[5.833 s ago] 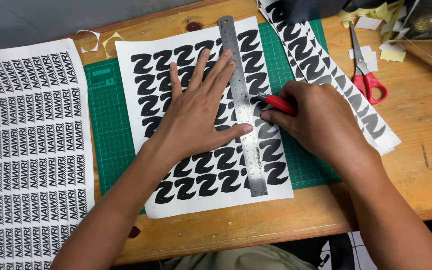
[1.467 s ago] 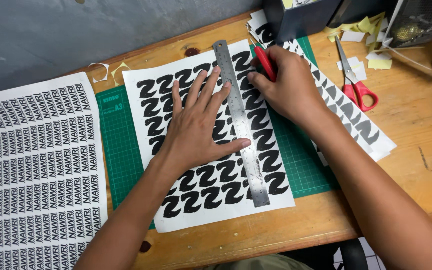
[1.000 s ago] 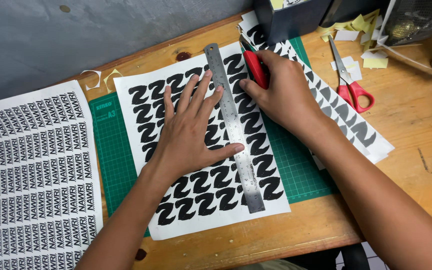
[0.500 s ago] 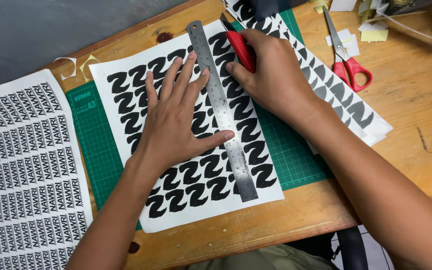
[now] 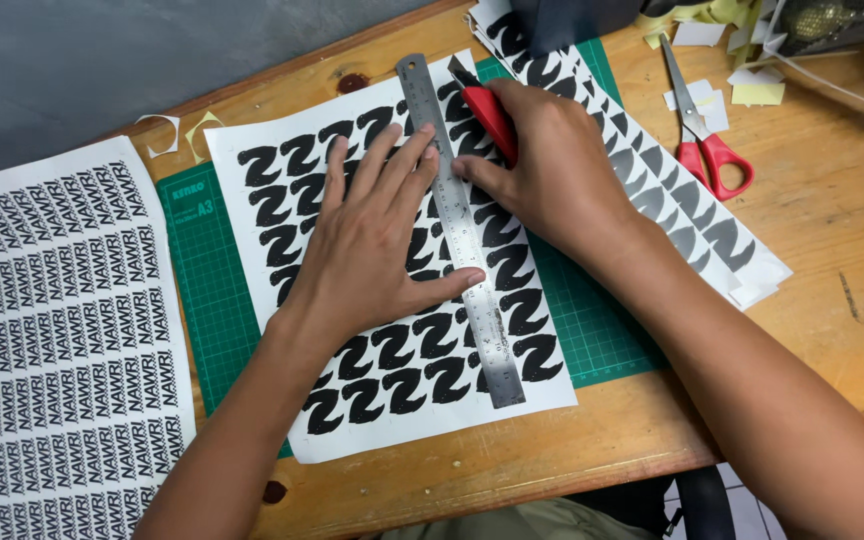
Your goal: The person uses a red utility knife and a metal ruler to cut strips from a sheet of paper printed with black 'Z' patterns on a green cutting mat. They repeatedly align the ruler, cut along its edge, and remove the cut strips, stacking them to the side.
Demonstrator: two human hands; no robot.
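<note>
1. The left hand [image 5: 367, 255] lies flat with fingers spread on the white sheet [image 5: 282, 170] of black curved shapes, thumb and fingertips pressing the steel ruler [image 5: 462, 235]; it grips nothing.
2. The right hand [image 5: 552, 165] is closed around a red utility knife [image 5: 487, 115] near the ruler's far end; its tip seems to touch the ruler's right edge, though that is hard to tell.
3. The sheet rests on a green cutting mat [image 5: 212, 290].
4. Red-handled scissors [image 5: 702, 135] lie well apart on the wooden table [image 5: 832, 220].
</note>
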